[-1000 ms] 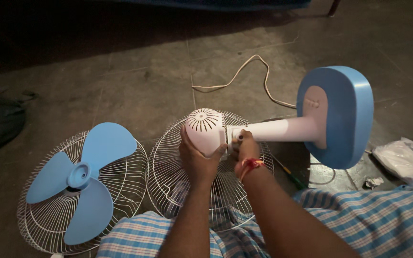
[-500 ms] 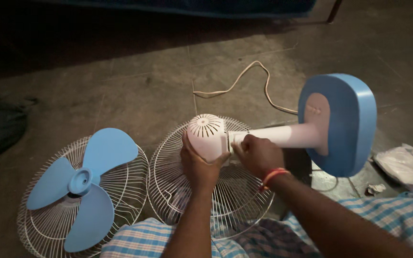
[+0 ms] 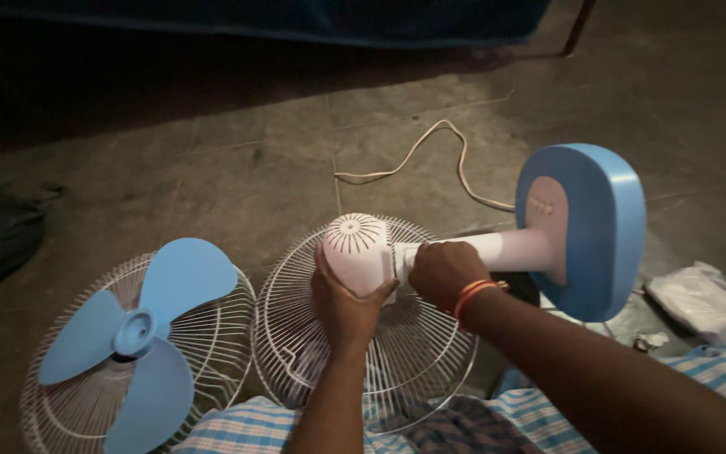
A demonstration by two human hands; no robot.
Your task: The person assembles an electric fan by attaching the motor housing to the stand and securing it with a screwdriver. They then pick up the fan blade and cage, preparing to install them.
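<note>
Gripping the white motor housing point(image 3: 356, 250) from below, left hand point(image 3: 342, 303) is cupped around it, over the wire guard point(image 3: 363, 336) on the floor. Right hand point(image 3: 440, 271) is curled closed on the white neck point(image 3: 497, 250) just at 3 o'clock — blue base point(image 3: 591, 229) further out. Blue blade point(image 3: 132, 332) on second guard point(image 3: 212, 336) at 9 o'clock.
</note>
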